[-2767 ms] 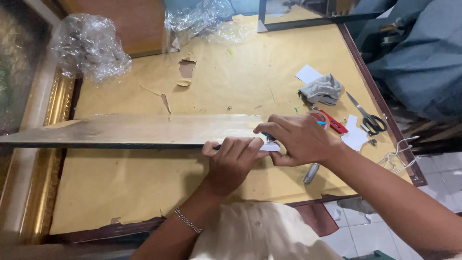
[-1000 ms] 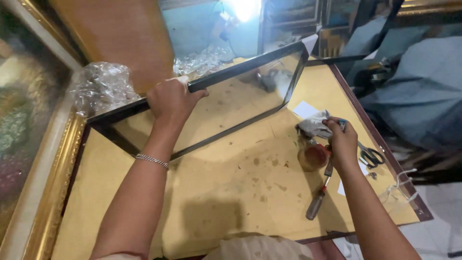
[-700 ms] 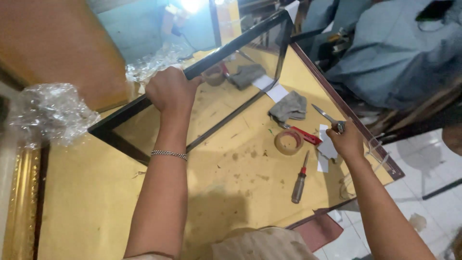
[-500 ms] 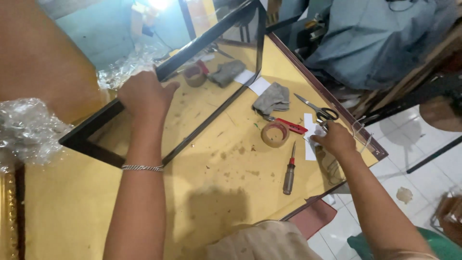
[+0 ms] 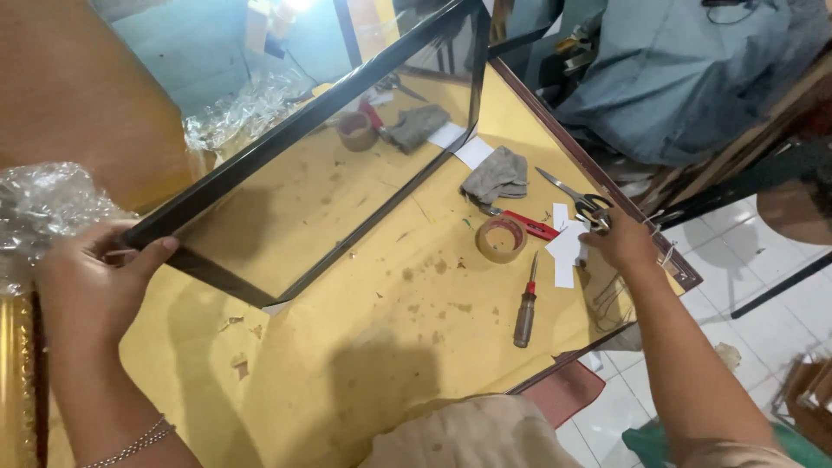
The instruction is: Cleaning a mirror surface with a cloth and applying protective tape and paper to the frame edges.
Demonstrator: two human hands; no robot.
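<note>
The left hand (image 5: pixel 87 286) has its grip closed on the near left corner of a black-framed mirror (image 5: pixel 286 139), thumb on the front edge and fingers wrapped behind. The mirror stands tilted on the yellow tabletop (image 5: pixel 390 321), its lower edge resting on the surface and its upper edge raised, the glass reflecting the tabletop and items on it. The right hand (image 5: pixel 626 243) rests at the far right edge of the tabletop, fingers curled over white paper pieces (image 5: pixel 568 251) and just beside the scissors (image 5: pixel 576 199); whether its grip holds anything cannot be told. Between the hands lie a roll of brown tape (image 5: pixel 501 238), a red-handled screwdriver (image 5: pixel 525 303), a red cutter (image 5: pixel 524 225) and a grey cloth (image 5: pixel 496 173). Crumpled clear plastic wrap (image 5: pixel 43 208) sits near the left hand.
</note>
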